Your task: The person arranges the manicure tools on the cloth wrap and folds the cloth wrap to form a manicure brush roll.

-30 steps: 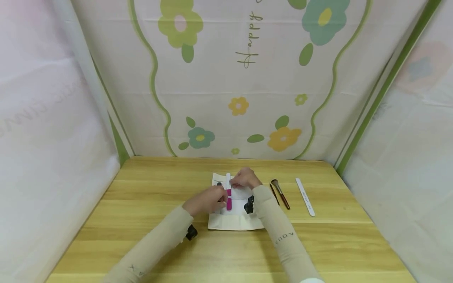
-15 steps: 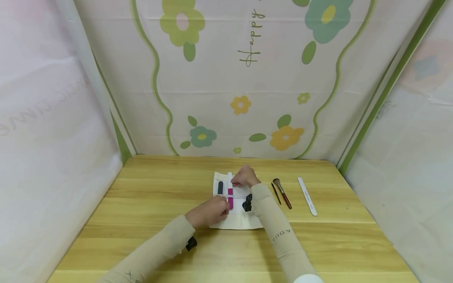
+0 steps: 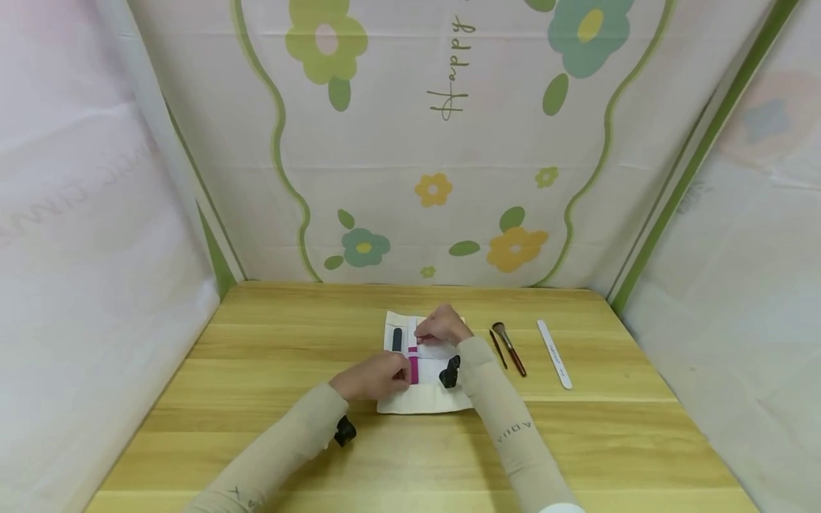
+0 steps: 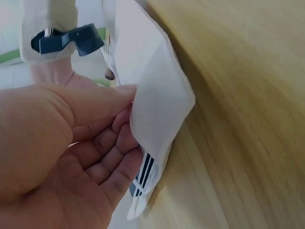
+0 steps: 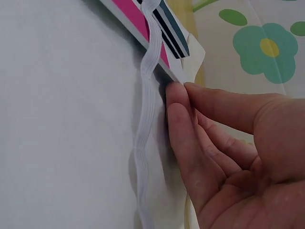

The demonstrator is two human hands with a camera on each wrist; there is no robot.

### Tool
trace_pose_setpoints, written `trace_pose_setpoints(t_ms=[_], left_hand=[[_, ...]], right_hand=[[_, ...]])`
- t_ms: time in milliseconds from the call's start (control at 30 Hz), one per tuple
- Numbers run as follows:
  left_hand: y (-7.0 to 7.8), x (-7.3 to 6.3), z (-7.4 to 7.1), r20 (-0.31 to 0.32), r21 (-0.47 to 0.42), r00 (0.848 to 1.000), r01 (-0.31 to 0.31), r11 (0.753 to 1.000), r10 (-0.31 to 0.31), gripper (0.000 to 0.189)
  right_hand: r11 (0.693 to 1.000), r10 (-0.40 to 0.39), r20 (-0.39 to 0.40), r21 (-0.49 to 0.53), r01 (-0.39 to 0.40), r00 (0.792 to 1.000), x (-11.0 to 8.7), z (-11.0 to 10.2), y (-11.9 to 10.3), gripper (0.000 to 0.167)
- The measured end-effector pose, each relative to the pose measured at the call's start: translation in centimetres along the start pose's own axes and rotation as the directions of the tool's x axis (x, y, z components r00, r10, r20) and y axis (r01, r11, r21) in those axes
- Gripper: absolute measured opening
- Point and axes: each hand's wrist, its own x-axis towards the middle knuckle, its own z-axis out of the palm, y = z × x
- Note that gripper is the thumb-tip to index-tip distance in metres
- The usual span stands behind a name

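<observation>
A cream fabric pouch (image 3: 423,402) lies unfolded on the table, with a white elastic band (image 5: 141,124) across its inside. A pink-and-white nail file (image 3: 414,370) runs beneath the band, its near end at the pouch's front flap (image 4: 155,81). My right hand (image 3: 444,325) pinches the file's far end between thumb and fingers. At the flap's edge, my left hand (image 3: 375,376) grips the fabric, thumb on the outer side and fingers behind. Left of the pink file, a dark nail file (image 3: 398,340) sits in the pouch, partly hidden by the left hand.
To the right of the pouch lie a thin dark stick-like tool (image 3: 498,349), a makeup brush (image 3: 510,349) with a reddish handle, and a white nail file (image 3: 554,354). Flower-printed cloth (image 3: 385,142) surrounds the wooden table (image 3: 256,342) at the back and sides.
The pink-and-white nail file has slid towards me under the band, with less pink showing beyond it. My left hand has come down from beside the file to the front flap.
</observation>
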Motion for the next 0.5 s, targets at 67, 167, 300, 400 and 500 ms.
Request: trace_pose_setpoints(t_ms=[67, 167, 300, 400, 500], left_hand=[[-0.1, 0.0, -0.1, 0.005, 0.0, 1.0, 0.004, 1.0, -0.004, 0.016], [-0.2, 0.1, -0.1, 0.005, 0.017, 1.0, 0.012, 1.0, -0.012, 0.017], [-0.2, 0.2, 0.0, 0.0, 0.029, 1.0, 0.019, 0.999, -0.019, 0.016], [-0.1, 0.3, 0.1, 0.0, 0.023, 1.0, 0.03, 0.999, -0.03, 0.016], [0.0, 0.2, 0.2, 0.001, 0.015, 0.999, 0.034, 0.999, -0.034, 0.017]], right_hand=[[1.0, 0.007, 0.021, 0.007, -0.007, 1.0, -0.2, -0.1, 0.1, 0.005], [1.0, 0.017, 0.04, 0.012, -0.017, 0.999, -0.5, -0.3, 0.1, 0.005], [0.999, 0.031, 0.07, 0.007, -0.031, 0.997, -0.9, -0.6, 0.1, 0.007], [0.999, 0.039, 0.098, -0.001, -0.04, 0.994, -1.2, -0.8, 0.2, 0.008], [0.999, 0.052, 0.129, 0.007, -0.053, 0.99, -1.5, -1.0, 0.3, 0.009]])
